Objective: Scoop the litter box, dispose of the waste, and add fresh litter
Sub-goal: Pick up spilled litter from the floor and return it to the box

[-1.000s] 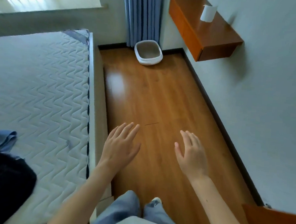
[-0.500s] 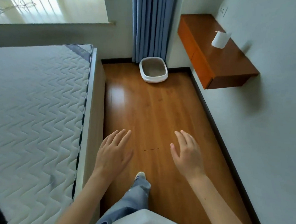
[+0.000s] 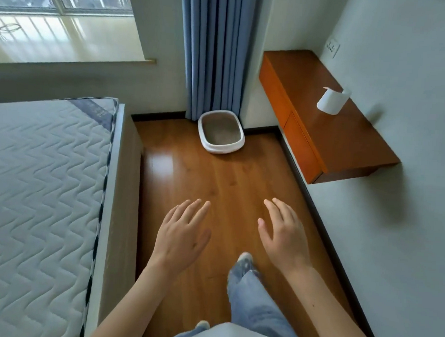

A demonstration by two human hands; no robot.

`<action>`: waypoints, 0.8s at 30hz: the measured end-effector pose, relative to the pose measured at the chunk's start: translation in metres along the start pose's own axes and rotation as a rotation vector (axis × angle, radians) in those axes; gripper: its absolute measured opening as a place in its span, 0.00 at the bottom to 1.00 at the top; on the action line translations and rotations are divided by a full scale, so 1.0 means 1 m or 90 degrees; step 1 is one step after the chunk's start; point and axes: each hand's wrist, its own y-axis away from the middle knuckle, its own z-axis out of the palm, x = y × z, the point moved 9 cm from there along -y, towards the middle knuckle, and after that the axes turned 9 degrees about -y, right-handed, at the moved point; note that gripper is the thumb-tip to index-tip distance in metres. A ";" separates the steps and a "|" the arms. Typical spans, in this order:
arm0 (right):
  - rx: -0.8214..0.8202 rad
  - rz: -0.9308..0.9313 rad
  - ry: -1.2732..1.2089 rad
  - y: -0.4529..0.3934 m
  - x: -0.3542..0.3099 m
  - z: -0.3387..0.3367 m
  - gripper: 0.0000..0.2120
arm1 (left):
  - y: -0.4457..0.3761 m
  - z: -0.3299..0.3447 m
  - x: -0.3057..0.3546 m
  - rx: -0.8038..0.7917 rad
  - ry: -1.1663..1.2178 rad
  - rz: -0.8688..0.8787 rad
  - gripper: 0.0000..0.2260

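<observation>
A white litter box (image 3: 239, 141) with grey-brown litter inside sits on the wooden floor at the far end of the aisle, against the blue curtain. My left hand (image 3: 180, 234) and my right hand (image 3: 283, 232) are held out in front of me, palms down, fingers straight, holding nothing. Both hands are well short of the box. No scoop, waste bag or litter bag is in view.
A bed with a quilted mattress (image 3: 42, 190) bounds the aisle on the left. A wall-mounted wooden shelf (image 3: 329, 127) with a paper roll (image 3: 332, 102) juts out on the right. My leg in blue jeans (image 3: 250, 296) steps forward on the floor (image 3: 215, 183).
I have walked forward along the aisle, so the litter box, shelf and window appear nearer and larger. Both hands stay held out and empty.
</observation>
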 end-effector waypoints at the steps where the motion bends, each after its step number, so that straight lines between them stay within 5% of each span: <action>1: -0.002 -0.001 0.001 -0.020 0.008 0.004 0.22 | -0.017 0.009 -0.003 -0.008 0.001 -0.002 0.24; 14: -0.071 -0.080 -0.042 -0.324 0.075 0.032 0.19 | -0.282 0.018 -0.041 -0.022 -0.052 -0.105 0.22; 24: -0.124 -0.041 -0.051 -0.458 0.082 0.098 0.19 | -0.386 0.038 -0.129 -0.047 -0.050 -0.166 0.21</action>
